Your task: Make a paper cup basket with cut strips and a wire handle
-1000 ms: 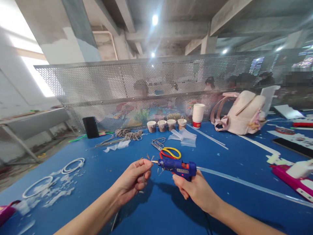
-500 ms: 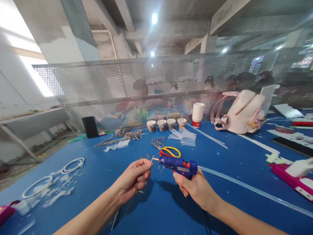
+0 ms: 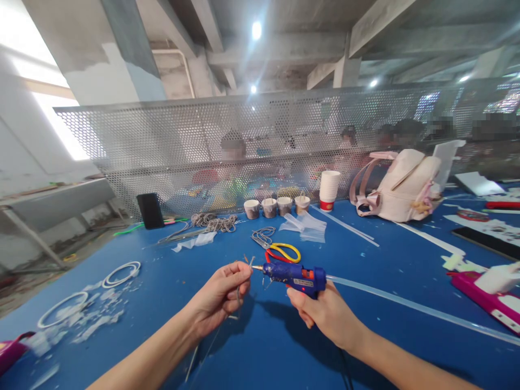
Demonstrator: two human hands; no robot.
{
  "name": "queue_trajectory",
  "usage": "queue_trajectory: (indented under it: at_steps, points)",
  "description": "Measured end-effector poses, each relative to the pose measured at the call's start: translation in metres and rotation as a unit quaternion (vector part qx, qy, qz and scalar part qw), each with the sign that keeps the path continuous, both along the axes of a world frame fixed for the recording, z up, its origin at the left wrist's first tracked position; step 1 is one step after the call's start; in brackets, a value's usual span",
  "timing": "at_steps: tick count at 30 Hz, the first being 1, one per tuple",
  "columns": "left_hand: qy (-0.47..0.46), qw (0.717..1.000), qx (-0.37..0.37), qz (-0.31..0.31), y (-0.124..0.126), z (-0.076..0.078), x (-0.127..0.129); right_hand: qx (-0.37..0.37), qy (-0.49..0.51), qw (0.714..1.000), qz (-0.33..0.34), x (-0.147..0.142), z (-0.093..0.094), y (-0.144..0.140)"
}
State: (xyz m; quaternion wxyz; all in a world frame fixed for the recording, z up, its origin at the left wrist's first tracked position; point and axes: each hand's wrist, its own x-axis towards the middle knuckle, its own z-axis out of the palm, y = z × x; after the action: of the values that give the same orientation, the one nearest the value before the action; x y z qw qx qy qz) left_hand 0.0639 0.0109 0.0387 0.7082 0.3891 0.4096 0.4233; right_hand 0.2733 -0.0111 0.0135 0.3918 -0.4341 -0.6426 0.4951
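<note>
My right hand [image 3: 325,314] grips a blue hot glue gun [image 3: 294,276] with a clear glue stick [image 3: 406,306] trailing out its back to the right. The gun's nozzle points left, almost touching the fingertips of my left hand [image 3: 221,295]. My left hand pinches a thin wire piece [image 3: 239,290] that hangs down from the fingers above the blue table [image 3: 170,281]. What sits at the pinched tip is too small to tell.
Yellow-handled scissors [image 3: 280,251] and coiled wire [image 3: 263,236] lie just behind the gun. Small cups [image 3: 276,207], a paper cup stack [image 3: 329,190], plastic bags [image 3: 306,225], a pink backpack [image 3: 402,187], white rings [image 3: 121,273] and a pink tool [image 3: 493,303] surround them. People sit behind a perforated metal screen [image 3: 162,141].
The glue gun rose slightly, then settled back; its nozzle stays at my left fingertips. Both hands remain nearly still.
</note>
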Motion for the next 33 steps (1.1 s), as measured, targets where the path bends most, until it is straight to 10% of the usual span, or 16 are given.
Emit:
queue_trajectory:
  at_steps: [33]
  points:
    - [0.03,0.999,0.043,0.002,-0.0026,0.0002,0.002,0.0,0.027,1.0,0.013,-0.0011,0.0003,-0.0014]
